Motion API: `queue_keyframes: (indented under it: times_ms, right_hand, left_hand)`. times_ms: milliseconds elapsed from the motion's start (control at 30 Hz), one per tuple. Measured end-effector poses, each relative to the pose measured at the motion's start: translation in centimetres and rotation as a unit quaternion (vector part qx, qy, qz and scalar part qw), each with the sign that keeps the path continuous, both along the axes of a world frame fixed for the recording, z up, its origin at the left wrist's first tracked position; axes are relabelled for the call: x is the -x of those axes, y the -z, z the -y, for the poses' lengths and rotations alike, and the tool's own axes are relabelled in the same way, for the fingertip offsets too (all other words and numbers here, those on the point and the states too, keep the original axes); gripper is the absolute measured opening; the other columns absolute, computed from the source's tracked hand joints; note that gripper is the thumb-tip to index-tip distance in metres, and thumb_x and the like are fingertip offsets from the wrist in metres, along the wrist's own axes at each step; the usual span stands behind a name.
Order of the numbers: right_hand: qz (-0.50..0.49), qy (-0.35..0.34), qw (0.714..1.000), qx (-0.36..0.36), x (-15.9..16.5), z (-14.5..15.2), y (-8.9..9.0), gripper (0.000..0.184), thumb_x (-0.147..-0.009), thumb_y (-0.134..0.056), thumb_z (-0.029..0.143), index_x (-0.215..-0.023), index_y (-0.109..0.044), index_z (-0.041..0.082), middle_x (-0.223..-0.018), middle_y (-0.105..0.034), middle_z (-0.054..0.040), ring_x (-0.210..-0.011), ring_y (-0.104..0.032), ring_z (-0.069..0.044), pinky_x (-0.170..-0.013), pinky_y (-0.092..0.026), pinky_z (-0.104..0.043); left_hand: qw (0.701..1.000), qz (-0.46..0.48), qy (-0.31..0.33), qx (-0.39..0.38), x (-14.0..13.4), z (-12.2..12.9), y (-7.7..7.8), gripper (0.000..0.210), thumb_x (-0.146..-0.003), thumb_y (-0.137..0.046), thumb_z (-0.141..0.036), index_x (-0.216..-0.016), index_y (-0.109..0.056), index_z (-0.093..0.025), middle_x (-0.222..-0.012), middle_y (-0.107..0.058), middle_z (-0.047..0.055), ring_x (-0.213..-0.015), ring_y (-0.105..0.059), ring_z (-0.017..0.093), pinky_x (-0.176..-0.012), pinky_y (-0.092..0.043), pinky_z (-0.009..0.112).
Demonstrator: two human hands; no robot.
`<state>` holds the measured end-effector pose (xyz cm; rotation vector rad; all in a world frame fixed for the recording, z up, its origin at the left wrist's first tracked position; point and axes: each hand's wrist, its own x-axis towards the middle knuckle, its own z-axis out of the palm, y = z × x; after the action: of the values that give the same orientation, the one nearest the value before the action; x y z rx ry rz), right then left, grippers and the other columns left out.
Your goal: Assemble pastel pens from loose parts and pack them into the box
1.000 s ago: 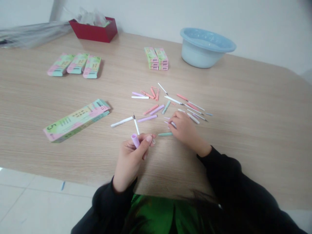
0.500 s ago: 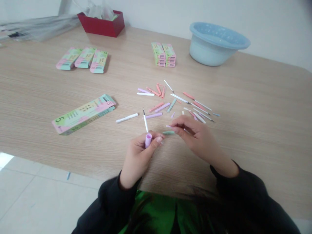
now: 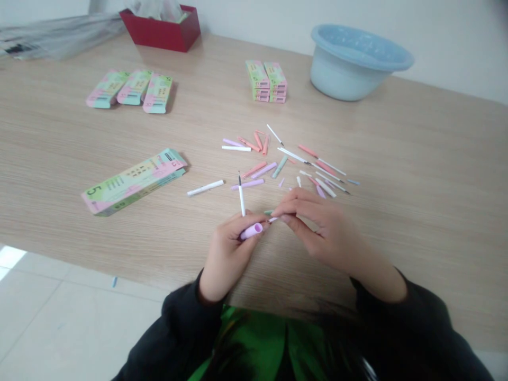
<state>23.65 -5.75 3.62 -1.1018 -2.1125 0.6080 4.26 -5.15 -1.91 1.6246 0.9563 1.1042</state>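
Note:
My left hand [image 3: 230, 248] is closed around a purple pen barrel [image 3: 251, 231], its open end turned to the right. A white pen refill [image 3: 242, 198] with a dark tip stands up out of the same hand. My right hand [image 3: 317, 222] pinches a small purple pen part [image 3: 273, 219] right at the left fingertips; whether the two touch a further piece there I cannot tell. A green pen part [image 3: 269, 212] lies just behind the fingers, partly hidden. Past the hands are scattered purple pen barrels [image 3: 264, 170], coral pen parts [image 3: 254, 169] and white refills [image 3: 293, 155].
A long printed box [image 3: 135, 180] lies open-ended at left. Three similar boxes [image 3: 157, 92] lie at the back left, and stacked small boxes [image 3: 262, 79] stand at the back middle. Behind are a red bin [image 3: 162, 32], a blue basin [image 3: 345, 74] and a plastic bundle [image 3: 63, 37].
My right hand has brought the small purple part left to the left fingertips. The purple barrel in my left hand has tilted from upright to pointing right.

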Motion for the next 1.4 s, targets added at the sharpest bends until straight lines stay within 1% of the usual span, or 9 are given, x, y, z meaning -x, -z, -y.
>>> queue_keyframes:
  times_ms: [133,500,667,900,1000,1100,1167,1267,1400]
  right_hand:
    - [-0.002,0.019,1.000,0.009,0.0,-0.1,-0.5,0.012,-0.093,-0.059,0.006,-0.094,-0.064,0.018,-0.088,-0.066,-0.0015,-0.086,-0.062,-0.015,-0.080,-0.048,-0.027]
    - [0.007,0.004,1.000,0.020,0.0,-0.4,-0.8,0.011,-0.096,-0.060,0.011,-0.092,-0.065,0.020,-0.087,-0.067,-0.0010,-0.084,-0.063,-0.015,-0.079,-0.048,-0.028]
    - [0.020,0.005,0.999,0.025,0.1,-0.4,-1.0,0.011,-0.095,-0.060,0.011,-0.091,-0.065,0.019,-0.088,-0.068,-0.0012,-0.085,-0.063,-0.015,-0.080,-0.049,-0.027]
    - [0.062,-0.018,0.997,0.033,-0.1,-0.5,-1.3,0.014,-0.097,-0.057,0.010,-0.088,-0.066,0.017,-0.087,-0.066,-0.0024,-0.084,-0.062,-0.015,-0.079,-0.047,-0.027]
    - [0.092,-0.048,0.994,0.039,-0.1,-0.7,-1.5,0.018,-0.098,-0.054,0.009,-0.087,-0.067,0.014,-0.087,-0.066,-0.0038,-0.084,-0.062,-0.015,-0.079,-0.046,-0.027]
    - [0.099,-0.079,0.991,0.053,0.1,-0.8,-1.4,0.021,-0.099,-0.052,0.010,-0.088,-0.070,0.013,-0.087,-0.065,-0.0044,-0.084,-0.062,-0.016,-0.078,-0.046,-0.028]
    - [0.080,-0.080,0.991,0.065,0.2,-0.8,-1.2,0.022,-0.100,-0.052,0.012,-0.091,-0.072,0.015,-0.088,-0.065,-0.0039,-0.083,-0.062,-0.015,-0.076,-0.046,-0.028]
    - [0.037,-0.081,0.993,0.079,0.1,-0.6,-0.6,0.022,-0.100,-0.053,0.014,-0.107,-0.072,0.021,-0.091,-0.063,-0.0023,-0.085,-0.061,-0.014,-0.077,-0.048,-0.027]
    - [0.015,-0.085,0.993,0.076,-0.2,-0.2,0.1,0.034,-0.100,-0.049,0.013,-0.128,-0.063,0.026,-0.106,-0.065,-0.0041,-0.100,-0.062,-0.017,-0.087,-0.051,-0.031]
  left_hand:
    - [1.000,-0.012,0.002,-0.022,0.1,0.0,0.1,0.019,-0.089,-0.066,-0.009,-0.098,-0.079,-0.020,-0.081,-0.072,0.001,-0.074,-0.065,0.013,-0.070,-0.048,0.024]
    - [0.998,-0.023,-0.002,-0.054,0.2,-0.1,0.3,0.016,-0.089,-0.067,-0.008,-0.097,-0.077,-0.018,-0.083,-0.073,0.002,-0.074,-0.065,0.012,-0.070,-0.049,0.022]
    - [0.998,-0.022,0.009,-0.058,0.2,-0.1,0.3,0.016,-0.090,-0.066,-0.010,-0.097,-0.077,-0.019,-0.083,-0.073,0.001,-0.073,-0.064,0.012,-0.069,-0.049,0.023]
    - [0.997,-0.038,0.019,-0.061,0.2,-0.1,0.5,0.018,-0.090,-0.064,-0.009,-0.097,-0.076,-0.019,-0.086,-0.074,0.002,-0.075,-0.064,0.014,-0.071,-0.050,0.025]
    - [0.996,-0.045,0.042,-0.071,0.2,-0.2,0.3,0.018,-0.090,-0.063,-0.008,-0.096,-0.076,-0.018,-0.086,-0.073,0.002,-0.076,-0.064,0.014,-0.071,-0.049,0.025]
    - [0.995,-0.039,0.054,-0.070,0.2,-0.1,0.1,0.017,-0.090,-0.063,-0.008,-0.090,-0.076,-0.018,-0.084,-0.072,0.002,-0.074,-0.063,0.014,-0.069,-0.048,0.025]
    - [0.997,-0.032,0.046,-0.060,0.3,0.0,0.0,0.018,-0.090,-0.062,-0.007,-0.089,-0.076,-0.019,-0.083,-0.071,0.002,-0.073,-0.062,0.014,-0.068,-0.047,0.025]
    - [0.998,-0.018,0.028,-0.044,0.3,0.1,-0.1,0.017,-0.090,-0.062,-0.010,-0.091,-0.077,-0.019,-0.077,-0.069,0.001,-0.070,-0.060,0.014,-0.066,-0.047,0.026]
    - [0.999,0.010,0.014,-0.029,0.3,0.1,-0.1,0.013,-0.091,-0.065,-0.016,-0.094,-0.077,-0.020,-0.084,-0.073,0.003,-0.077,-0.065,0.017,-0.071,-0.051,0.029]
